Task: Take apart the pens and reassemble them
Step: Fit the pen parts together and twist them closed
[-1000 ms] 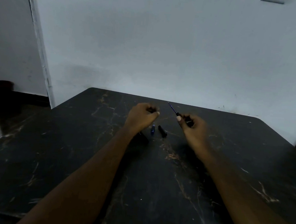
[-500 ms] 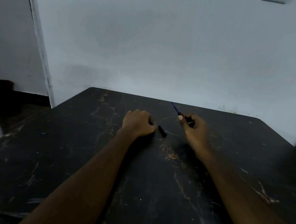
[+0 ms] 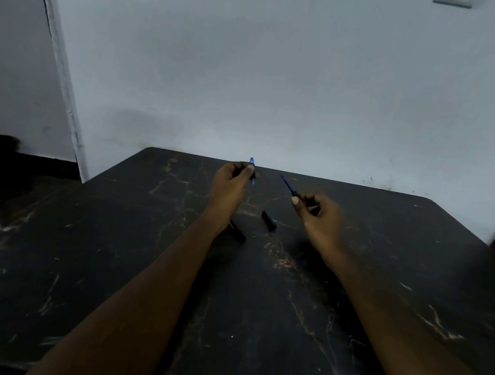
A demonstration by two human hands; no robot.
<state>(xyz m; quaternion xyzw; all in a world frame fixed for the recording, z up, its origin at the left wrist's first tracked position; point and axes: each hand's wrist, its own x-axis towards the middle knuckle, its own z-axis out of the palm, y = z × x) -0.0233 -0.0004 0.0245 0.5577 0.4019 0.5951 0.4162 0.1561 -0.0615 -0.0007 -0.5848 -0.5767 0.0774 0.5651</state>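
Note:
My left hand (image 3: 231,182) is raised above the dark table and pinches a small blue pen part (image 3: 252,169), held nearly upright. My right hand (image 3: 317,213) grips a black pen section with a thin blue refill (image 3: 286,184) sticking out up and to the left. The two hands are apart, the refill tip pointing toward the blue part. A short black pen piece (image 3: 268,220) lies on the table between my wrists. Another black pen piece (image 3: 237,232) lies beside my left wrist, partly hidden by it.
The black marbled table (image 3: 111,265) runs up to a pale wall (image 3: 280,84) at its far edge. A white door frame (image 3: 61,63) stands at the left, with dark floor beyond the table's left edge.
My left hand went down to the table, picked up the blue part that lay there, and has lifted it. My right hand with the refill has hardly moved.

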